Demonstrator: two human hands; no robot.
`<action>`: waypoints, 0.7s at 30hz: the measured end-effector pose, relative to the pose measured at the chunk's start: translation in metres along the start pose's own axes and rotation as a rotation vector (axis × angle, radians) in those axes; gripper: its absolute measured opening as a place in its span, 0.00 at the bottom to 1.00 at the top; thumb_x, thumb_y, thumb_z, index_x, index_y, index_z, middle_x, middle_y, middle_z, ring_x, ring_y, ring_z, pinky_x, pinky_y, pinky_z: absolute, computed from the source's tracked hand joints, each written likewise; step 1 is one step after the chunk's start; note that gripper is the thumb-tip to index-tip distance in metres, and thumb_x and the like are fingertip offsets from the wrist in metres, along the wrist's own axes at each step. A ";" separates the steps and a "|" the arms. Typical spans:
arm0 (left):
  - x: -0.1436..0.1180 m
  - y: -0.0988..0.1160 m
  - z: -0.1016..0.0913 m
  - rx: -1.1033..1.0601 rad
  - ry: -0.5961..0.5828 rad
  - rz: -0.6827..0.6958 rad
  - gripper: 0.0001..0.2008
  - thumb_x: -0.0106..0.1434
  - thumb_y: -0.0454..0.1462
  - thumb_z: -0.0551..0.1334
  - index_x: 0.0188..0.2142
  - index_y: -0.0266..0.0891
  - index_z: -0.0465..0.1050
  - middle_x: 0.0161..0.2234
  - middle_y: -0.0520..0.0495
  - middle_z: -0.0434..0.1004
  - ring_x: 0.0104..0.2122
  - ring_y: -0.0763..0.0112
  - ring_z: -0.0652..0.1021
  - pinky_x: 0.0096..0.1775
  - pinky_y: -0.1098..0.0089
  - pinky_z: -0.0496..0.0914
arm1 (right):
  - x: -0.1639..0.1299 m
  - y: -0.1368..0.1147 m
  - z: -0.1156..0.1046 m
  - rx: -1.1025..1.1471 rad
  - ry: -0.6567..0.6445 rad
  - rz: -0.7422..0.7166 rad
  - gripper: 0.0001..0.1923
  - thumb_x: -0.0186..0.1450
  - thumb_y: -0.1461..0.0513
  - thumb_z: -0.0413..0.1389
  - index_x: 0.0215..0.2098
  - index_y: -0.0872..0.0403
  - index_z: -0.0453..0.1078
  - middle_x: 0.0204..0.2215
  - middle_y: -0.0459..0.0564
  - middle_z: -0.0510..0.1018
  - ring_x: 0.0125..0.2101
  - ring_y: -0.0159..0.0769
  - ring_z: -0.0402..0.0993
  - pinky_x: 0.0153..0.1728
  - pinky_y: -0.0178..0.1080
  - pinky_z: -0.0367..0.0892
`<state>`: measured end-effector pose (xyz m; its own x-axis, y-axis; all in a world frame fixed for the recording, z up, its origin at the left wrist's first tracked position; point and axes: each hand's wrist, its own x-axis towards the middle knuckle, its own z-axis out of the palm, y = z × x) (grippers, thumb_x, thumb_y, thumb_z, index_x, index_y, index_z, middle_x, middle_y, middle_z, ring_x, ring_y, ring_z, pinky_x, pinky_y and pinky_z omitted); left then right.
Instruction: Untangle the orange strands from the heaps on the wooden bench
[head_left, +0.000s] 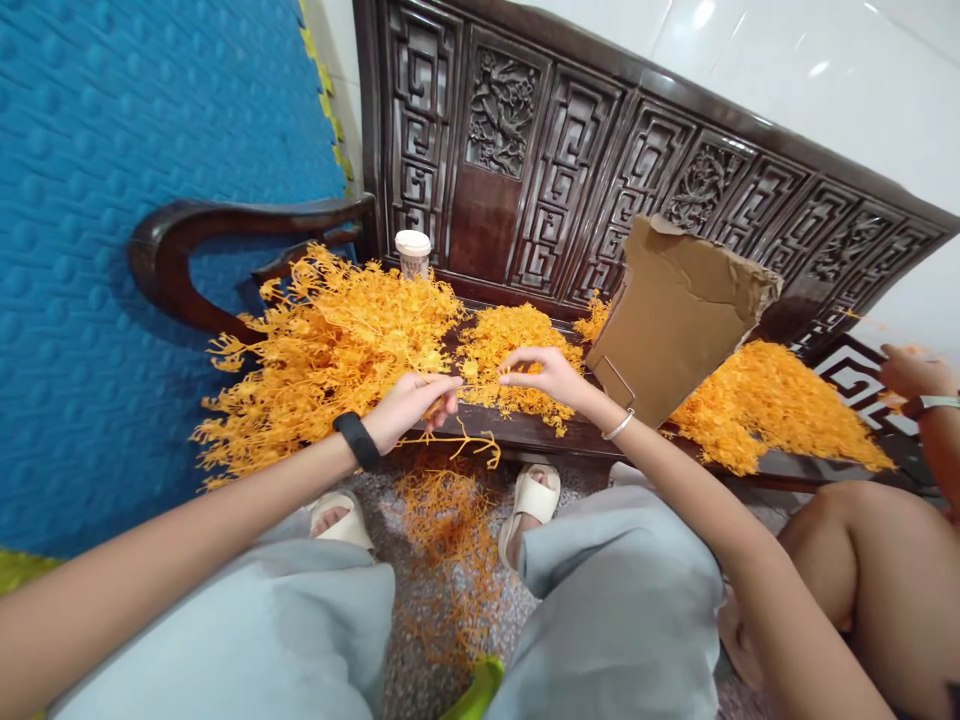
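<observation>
An orange plastic sprig (457,440) hangs just over the front edge of the dark wooden bench (525,432). The left hand (409,405) pinches its stem. The right hand (544,372) pinches a small orange piece (471,370) with its fingertips. Big orange piles (330,350) lie on the bench. A torn cardboard box (667,310) stands to the right.

glossy carved dark wood bench (525,150), matt torn cardboard (667,320), orange plastic sprigs (330,340) (slightly shiny), blue dimpled foam mat (112,200)
</observation>
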<state>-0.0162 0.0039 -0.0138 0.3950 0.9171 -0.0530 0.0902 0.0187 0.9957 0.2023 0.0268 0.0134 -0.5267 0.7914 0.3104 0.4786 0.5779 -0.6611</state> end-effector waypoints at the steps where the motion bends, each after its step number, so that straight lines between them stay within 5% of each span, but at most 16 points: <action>1: 0.002 -0.001 -0.001 -0.021 0.022 0.010 0.17 0.56 0.42 0.56 0.15 0.36 0.65 0.13 0.51 0.64 0.15 0.78 0.66 0.18 0.75 0.59 | -0.001 0.001 -0.001 -0.016 0.028 -0.001 0.12 0.55 0.55 0.59 0.28 0.57 0.71 0.29 0.47 0.76 0.32 0.30 0.70 0.38 0.35 0.62; 15: 0.003 -0.002 -0.008 -0.222 0.118 -0.025 0.09 0.52 0.38 0.62 0.26 0.31 0.74 0.24 0.46 0.73 0.18 0.79 0.67 0.22 0.74 0.62 | -0.006 0.014 -0.004 -0.118 -0.058 0.014 0.09 0.56 0.58 0.58 0.29 0.56 0.73 0.29 0.48 0.77 0.30 0.31 0.71 0.34 0.34 0.63; 21: 0.003 0.000 -0.010 -0.142 0.135 -0.064 0.11 0.53 0.40 0.59 0.21 0.33 0.70 0.14 0.53 0.62 0.12 0.85 0.54 0.16 0.77 0.45 | -0.003 0.016 -0.001 -0.195 0.014 0.120 0.09 0.56 0.60 0.55 0.24 0.58 0.72 0.21 0.46 0.74 0.24 0.29 0.67 0.29 0.33 0.60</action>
<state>-0.0245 0.0104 -0.0136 0.2661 0.9570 -0.1159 -0.0218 0.1262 0.9918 0.2124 0.0342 0.0029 -0.4489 0.8585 0.2480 0.6644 0.5062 -0.5498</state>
